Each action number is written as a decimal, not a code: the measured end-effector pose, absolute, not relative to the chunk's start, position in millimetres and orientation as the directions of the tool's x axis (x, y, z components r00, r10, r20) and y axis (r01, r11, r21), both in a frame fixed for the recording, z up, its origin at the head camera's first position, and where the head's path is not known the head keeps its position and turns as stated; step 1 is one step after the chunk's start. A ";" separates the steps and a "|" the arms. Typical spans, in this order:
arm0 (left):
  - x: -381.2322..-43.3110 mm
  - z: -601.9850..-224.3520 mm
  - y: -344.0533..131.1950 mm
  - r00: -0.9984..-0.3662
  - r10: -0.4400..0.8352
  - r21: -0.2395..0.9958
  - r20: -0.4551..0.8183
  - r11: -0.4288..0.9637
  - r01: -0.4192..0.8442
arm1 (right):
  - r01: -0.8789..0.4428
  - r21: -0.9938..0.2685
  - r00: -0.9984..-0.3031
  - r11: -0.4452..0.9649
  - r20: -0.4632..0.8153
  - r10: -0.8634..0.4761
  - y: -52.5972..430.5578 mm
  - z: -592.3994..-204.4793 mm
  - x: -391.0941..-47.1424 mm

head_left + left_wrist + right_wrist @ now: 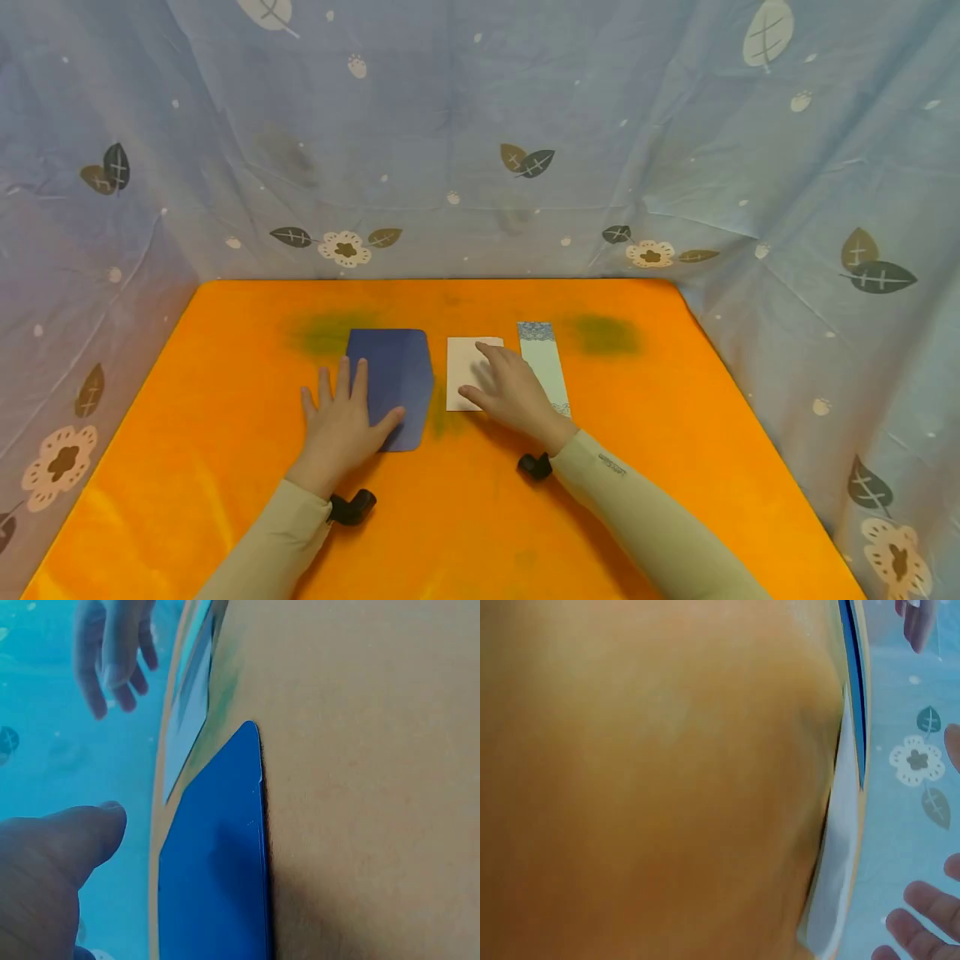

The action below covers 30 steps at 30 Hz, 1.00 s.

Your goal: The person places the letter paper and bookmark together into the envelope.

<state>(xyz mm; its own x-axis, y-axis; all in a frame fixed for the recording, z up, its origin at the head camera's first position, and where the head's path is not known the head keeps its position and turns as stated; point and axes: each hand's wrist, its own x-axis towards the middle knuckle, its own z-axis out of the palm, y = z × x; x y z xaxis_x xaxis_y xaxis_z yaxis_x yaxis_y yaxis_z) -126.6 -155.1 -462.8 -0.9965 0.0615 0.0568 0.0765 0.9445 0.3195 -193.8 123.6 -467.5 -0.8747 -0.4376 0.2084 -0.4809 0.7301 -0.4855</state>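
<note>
A flat dark blue paper piece, shaped like an envelope (393, 362) with a tapered right side, lies on the orange-covered table. My left hand (339, 433) is spread over its left part, fingers apart; the left wrist view shows the thumb (86, 836) raised off to the side of the blue surface (214, 862). Beside the envelope lies a small white card (461, 371). Over that card's right part hovers my right hand (517, 393), fingers extended and holding nothing. The right wrist view shows the white card (840, 840) edge-on, with right fingertips (915, 930) at the lower right.
A pale green strip of paper (543, 367) with lace-patterned ends lies right of the white card, partly behind the right hand. Blue patterned curtains (450, 125) enclose the table (637, 508) at the back and sides. Dark wrist cameras (352, 507) sit at both cuffs.
</note>
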 end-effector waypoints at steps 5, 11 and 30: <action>-130.7 -464.3 -149.6 -0.997 0.057 0.323 0.061 0.944 0.074 | -0.463 -0.544 -0.877 0.700 0.165 -0.452 110.8 -470.1 -198.1; -135.5 -466.7 -144.0 -0.997 0.058 0.332 0.049 0.941 0.071 | -0.497 -0.535 -0.852 0.683 0.152 -0.501 95.1 -474.3 -204.0; -140.9 -471.6 -139.2 -0.998 0.056 0.354 -0.004 0.934 0.051 | -0.580 -0.379 -0.789 0.721 0.045 -0.612 61.3 -472.2 -217.7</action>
